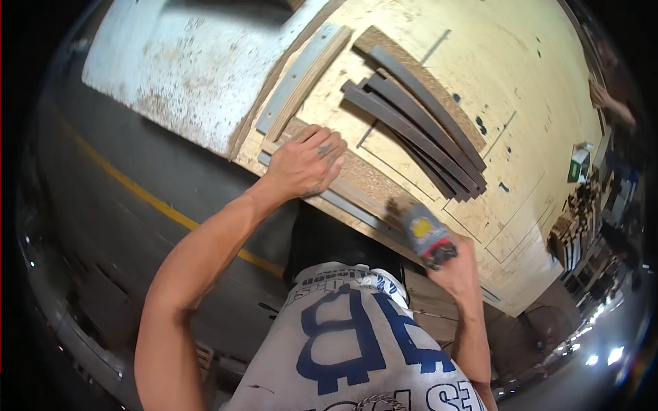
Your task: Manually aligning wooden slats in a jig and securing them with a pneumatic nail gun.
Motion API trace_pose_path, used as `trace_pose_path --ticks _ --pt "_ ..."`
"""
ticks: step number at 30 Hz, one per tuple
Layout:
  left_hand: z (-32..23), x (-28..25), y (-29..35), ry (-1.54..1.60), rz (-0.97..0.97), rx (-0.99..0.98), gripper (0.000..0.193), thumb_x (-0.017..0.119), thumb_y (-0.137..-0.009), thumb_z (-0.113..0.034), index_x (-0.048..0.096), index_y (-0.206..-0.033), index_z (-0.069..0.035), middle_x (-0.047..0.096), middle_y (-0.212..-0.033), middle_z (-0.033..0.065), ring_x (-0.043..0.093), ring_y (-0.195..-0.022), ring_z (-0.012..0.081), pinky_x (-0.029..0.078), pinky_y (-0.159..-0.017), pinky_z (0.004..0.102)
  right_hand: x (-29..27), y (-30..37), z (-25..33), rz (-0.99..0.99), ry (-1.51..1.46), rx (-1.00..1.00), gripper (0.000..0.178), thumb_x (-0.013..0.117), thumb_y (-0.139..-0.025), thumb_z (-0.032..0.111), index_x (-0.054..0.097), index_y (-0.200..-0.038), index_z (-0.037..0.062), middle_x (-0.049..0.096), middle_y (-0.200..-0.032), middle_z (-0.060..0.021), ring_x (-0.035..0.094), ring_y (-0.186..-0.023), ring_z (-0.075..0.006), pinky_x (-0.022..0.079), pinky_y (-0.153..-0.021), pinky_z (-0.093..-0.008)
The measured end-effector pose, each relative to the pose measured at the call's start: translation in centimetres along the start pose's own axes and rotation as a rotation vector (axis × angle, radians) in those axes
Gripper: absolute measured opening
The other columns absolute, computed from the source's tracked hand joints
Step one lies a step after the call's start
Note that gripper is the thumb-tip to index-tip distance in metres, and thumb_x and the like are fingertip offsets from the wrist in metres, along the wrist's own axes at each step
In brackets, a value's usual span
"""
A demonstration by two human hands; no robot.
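Note:
My left hand (308, 162) is closed over a thin wooden strip at the near edge of the table, close to the corner, with its fingers curled. Under and beside it runs a particle board piece (370, 170), bordered by a grey metal rail (360, 211). My right hand (458, 268) grips a grey tool with a yellow patch and a red band (428, 233). Its far end is a brown blur over the strip, so its kind is unclear. Past both hands, several dark brown curved wooden slats (418, 130) lie beside a curved particle board piece (380, 42).
A second wood-and-metal rail (301, 79) stands along the table's left side. Beyond it is a stained white board (185, 68). Stacked wood pieces (576, 216) and a green-and-white container (580, 161) sit at the right. Another person's hand (608, 99) rests at the far right edge.

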State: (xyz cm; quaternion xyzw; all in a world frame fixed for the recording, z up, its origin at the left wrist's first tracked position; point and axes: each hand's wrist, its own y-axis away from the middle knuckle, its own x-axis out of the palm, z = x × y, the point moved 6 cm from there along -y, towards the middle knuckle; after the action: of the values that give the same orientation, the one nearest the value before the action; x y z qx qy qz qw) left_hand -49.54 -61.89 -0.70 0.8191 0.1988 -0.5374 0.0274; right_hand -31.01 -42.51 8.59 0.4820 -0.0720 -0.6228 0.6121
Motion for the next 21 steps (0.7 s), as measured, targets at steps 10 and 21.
trace_pose_path --ticks 10,21 --pt "0.2 0.6 0.8 -0.042 -0.015 0.007 0.025 0.060 -0.094 -0.022 0.064 -0.107 -0.001 0.061 -0.106 0.0104 0.059 -0.104 0.0248 0.047 -0.100 0.0375 4.0 -4.3 4.5 0.051 0.241 -0.060 0.036 0.080 -0.071 0.010 0.069 -0.103 0.0001 0.070 -0.079 -0.0223 0.069 -0.073 -0.0414 0.054 -0.070 -0.0416" --pt "0.2 0.8 0.8 -0.058 -0.016 0.028 0.029 0.058 -0.095 -0.025 0.067 -0.106 0.001 0.062 -0.105 0.0117 0.061 -0.102 0.0251 0.048 -0.099 0.0372 4.0 -4.2 3.3 0.096 0.281 0.081 0.046 0.079 -0.067 0.005 0.069 -0.112 0.0027 0.073 -0.086 -0.0204 0.068 -0.080 -0.0409 0.054 -0.080 -0.0442"
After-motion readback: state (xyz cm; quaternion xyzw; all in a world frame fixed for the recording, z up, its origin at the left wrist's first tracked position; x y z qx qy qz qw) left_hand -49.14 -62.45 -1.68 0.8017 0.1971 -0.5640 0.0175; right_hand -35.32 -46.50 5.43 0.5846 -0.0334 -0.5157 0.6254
